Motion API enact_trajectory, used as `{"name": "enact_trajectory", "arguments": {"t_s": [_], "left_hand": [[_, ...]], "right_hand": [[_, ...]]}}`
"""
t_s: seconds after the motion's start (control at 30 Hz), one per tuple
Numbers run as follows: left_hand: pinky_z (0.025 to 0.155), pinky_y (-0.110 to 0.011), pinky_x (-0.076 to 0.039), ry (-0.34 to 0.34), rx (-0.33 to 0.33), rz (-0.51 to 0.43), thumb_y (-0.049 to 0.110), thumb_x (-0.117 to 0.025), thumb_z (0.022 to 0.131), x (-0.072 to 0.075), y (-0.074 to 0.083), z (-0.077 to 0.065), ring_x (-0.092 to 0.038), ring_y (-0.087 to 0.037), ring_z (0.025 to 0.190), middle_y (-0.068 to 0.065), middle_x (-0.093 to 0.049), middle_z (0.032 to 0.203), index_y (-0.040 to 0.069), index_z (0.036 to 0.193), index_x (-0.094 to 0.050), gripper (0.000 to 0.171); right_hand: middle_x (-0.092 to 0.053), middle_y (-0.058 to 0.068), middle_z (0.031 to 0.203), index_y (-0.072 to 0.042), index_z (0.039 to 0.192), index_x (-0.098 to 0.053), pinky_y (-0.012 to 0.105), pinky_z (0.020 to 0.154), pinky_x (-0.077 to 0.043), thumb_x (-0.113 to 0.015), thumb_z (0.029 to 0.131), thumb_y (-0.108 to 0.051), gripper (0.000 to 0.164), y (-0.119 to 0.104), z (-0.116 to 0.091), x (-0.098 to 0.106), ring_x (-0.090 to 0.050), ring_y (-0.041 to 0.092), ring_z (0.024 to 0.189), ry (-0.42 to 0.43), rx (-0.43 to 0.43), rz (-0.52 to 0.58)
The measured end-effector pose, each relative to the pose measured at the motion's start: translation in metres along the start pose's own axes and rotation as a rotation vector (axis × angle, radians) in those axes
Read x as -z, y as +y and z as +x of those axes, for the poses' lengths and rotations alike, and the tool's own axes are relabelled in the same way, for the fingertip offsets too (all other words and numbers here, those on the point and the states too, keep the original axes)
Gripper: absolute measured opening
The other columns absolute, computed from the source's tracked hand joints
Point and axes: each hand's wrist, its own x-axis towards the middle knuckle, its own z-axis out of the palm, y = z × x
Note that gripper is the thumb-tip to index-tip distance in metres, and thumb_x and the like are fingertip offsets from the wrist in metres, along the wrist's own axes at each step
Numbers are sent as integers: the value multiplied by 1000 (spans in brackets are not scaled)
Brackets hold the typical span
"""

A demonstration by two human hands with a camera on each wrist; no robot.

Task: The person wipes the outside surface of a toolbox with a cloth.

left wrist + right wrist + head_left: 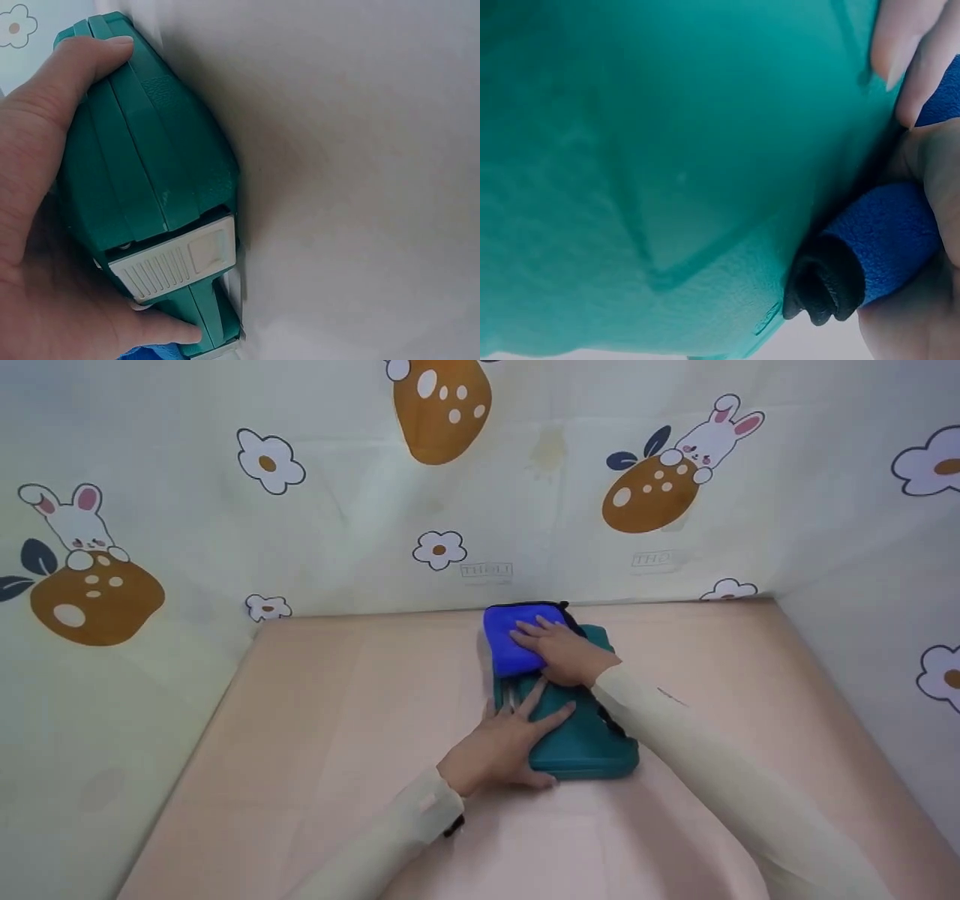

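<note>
A green hard plastic case (585,742) lies on the table. My left hand (499,746) rests on its near left part, fingers spread over the top and thumb along the near end. In the left wrist view, a ribbed white latch (176,259) shows on the case's side between that thumb and another finger. Across the far part of the case lies a blue fleecy cloth (510,649) with black edging. My right hand (566,652) presses on the cloth with spread fingers. A fold of it with a black end (881,244) is beside the case, near the palm.
The table (375,720) has a pale pinkish covering. Behind it and at both sides rise light walls (345,532) printed with rabbits, flowers and brown fruit. The case's far end and the cloth lie close to the back wall.
</note>
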Motion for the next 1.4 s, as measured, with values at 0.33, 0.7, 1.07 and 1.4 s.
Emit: {"name": "enact_trajectory", "arguments": {"t_s": [0.33,0.7,1.07,1.4], "left_hand": [[111,-71,-13,34,9,15,64,-75,83,-1,1,-2,-18,-49,146,-12,5,169,41,163,-11,105],[108,-56,-37,126,94,14,70,-76,76,1,5,-13,-31,-47,142,-24,-14,164,33,163,-26,107],[104,-57,-41,91,131,18,75,-72,77,0,4,-14,-27,-47,145,-27,-17,164,35,164,-19,109],[101,-57,-45,70,139,27,74,-73,76,3,5,-12,-30,-50,142,-29,-23,161,33,164,-19,111]], "right_hand": [[-20,8,167,-13,162,-26,57,117,-11,-61,102,-12,70,11,-7,0,-9,37,152,3,-17,20],[-19,9,167,-14,163,-25,56,117,-11,-60,101,-9,71,17,-11,1,-8,37,152,-6,-25,34],[-17,8,168,-15,163,-23,55,118,-11,-61,102,-10,72,19,-13,2,-6,36,152,-16,-22,25],[-18,8,167,-15,163,-24,56,117,-13,-60,102,-10,71,36,-27,2,-6,37,152,5,-59,51]]}}
